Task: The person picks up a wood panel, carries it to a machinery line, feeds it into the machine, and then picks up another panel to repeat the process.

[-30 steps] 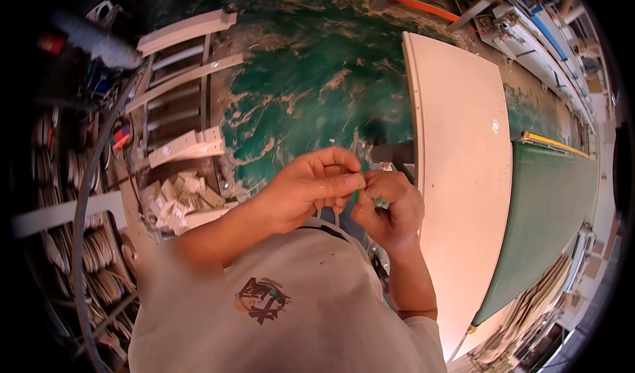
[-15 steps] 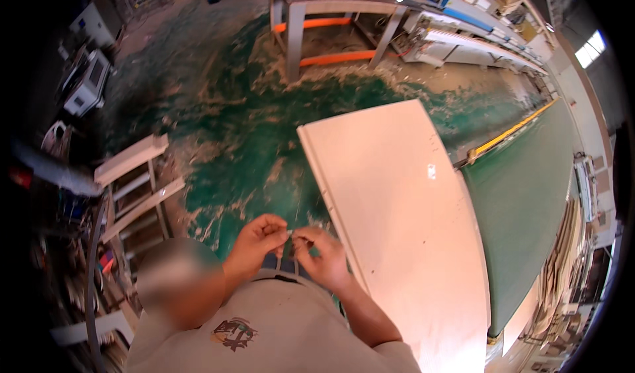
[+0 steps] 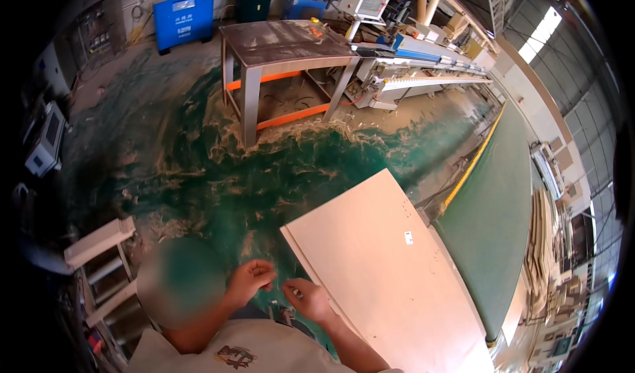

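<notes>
My two hands are close together in front of my waist, a small gap between them. My left hand is closed, with its fingers curled toward the thumb; whether anything is pinched there is hidden. Curled into a fist, my right hand shows some small pale bits among its fingers, too small to name. Beside the right hand lies a large pale wood panel, with a groove along its left edge and a small white label on its face. Neither hand appears to grip the panel.
A green belt surface with a yellow edge strip runs along the panel's right. Ahead stand a dark-topped workbench and a long machine. A wooden rack is at my left; dust streaks the green floor.
The view has tilted up, bringing more of the workbench and machine into sight. My hands, earlier touching at the fingertips over something small, have come apart; pale bits now show in the right fist.
</notes>
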Motion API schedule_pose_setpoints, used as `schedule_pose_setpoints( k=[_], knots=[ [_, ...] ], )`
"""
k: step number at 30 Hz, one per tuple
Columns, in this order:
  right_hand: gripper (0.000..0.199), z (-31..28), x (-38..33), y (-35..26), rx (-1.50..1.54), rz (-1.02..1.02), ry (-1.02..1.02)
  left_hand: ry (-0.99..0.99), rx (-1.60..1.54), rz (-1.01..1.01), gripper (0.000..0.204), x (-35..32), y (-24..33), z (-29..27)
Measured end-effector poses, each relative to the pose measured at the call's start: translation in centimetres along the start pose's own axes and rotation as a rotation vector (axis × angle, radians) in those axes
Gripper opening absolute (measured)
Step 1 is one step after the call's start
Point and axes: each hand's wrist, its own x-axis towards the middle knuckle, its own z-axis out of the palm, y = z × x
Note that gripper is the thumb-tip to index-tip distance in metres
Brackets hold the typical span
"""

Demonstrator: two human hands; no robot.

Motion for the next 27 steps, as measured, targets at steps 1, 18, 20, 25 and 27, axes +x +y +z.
schedule_pose_setpoints(
  k=[1, 18, 20, 25, 27],
  knots=[
    [0.014, 0.9, 0.9, -0.1, 0.007, 0.017, -0.002, -0.001, 0.061, 0.024, 0.025, 0.6, 0.5, -1.8],
    [0.026, -16.8, -30.8, 21.9, -0.269, 0.923, 0.786, -0.081, 0.878, 0.103, 0.028, 11.8, -21.6, -18.6],
    [0.029, -20.6, -38.4, 23.8, -0.244, 1.052, 0.935, -0.093, 0.888, -0.064, 0.028, 8.3, -23.1, -15.0],
    [0.025, -29.8, -55.0, 29.6, -0.485, 1.003, 1.198, -0.142, 0.861, -0.346, 0.025, -0.4, -27.6, -2.6],
    [0.029, -31.3, -59.7, 31.2, -0.454, 1.085, 1.221, -0.149, 0.760, -0.498, 0.024, -4.0, -30.0, 4.8]
  ],
)
